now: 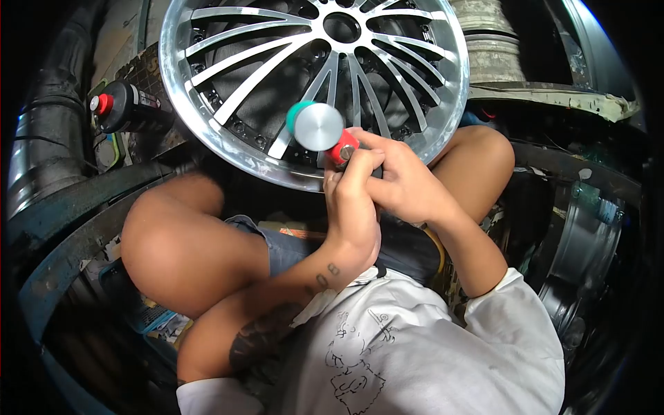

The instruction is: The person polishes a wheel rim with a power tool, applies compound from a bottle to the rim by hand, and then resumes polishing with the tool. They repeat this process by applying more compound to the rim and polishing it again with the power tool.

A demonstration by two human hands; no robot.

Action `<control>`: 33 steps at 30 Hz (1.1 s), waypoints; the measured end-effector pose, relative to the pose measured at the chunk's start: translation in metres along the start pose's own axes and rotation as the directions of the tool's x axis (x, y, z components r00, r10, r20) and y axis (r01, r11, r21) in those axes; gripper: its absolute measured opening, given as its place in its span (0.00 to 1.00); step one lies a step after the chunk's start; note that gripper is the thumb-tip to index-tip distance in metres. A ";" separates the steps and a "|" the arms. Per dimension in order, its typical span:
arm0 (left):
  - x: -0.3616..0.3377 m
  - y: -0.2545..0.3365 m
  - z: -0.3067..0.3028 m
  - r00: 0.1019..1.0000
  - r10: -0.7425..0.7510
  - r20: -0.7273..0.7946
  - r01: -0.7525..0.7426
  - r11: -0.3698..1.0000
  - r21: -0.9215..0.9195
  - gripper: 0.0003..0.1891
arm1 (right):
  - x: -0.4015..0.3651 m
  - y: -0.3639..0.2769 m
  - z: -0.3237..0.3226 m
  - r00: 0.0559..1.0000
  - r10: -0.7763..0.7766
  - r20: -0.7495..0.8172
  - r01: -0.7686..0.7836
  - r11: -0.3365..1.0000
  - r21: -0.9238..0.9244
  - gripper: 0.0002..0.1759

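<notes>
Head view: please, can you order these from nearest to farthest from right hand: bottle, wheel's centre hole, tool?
1. Tool, at the right hand, just to its left.
2. Centre hole, ahead.
3. Bottle, far left.

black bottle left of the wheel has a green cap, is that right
Not quite: the head view shows that its cap is red, not green. The black bottle is indeed left of the wheel.

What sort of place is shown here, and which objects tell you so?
Probably a wheel repair workshop: a multi-spoke alloy wheel, another rim, and a black bottle with a red cap.
</notes>
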State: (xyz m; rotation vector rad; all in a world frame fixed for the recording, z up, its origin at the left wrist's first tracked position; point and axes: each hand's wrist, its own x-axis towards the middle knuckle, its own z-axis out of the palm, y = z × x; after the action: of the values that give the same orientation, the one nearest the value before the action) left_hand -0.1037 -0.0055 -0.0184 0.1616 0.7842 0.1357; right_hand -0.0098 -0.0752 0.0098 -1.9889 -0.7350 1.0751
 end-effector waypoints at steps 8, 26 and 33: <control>0.001 -0.001 0.000 0.999 0.035 0.035 -0.035 0.999 -0.012 0.28 | -0.001 -0.001 0.002 0.999 -0.042 -0.029 0.042 0.999 0.005 0.29; 0.000 -0.005 -0.001 0.999 -0.018 0.042 0.018 1.000 -0.001 0.17 | -0.003 0.000 -0.004 0.998 0.037 0.041 -0.035 0.999 -0.036 0.23; -0.001 -0.003 0.002 0.999 -0.017 0.047 0.018 1.000 -0.015 0.19 | 0.003 0.013 0.004 0.987 -0.157 -0.047 0.158 0.987 0.041 0.26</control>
State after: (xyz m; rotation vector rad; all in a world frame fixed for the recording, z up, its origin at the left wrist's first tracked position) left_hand -0.1026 -0.0091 -0.0170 0.1426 0.7374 0.1212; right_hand -0.0103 -0.0784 -0.0036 -1.8767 -0.8229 0.9439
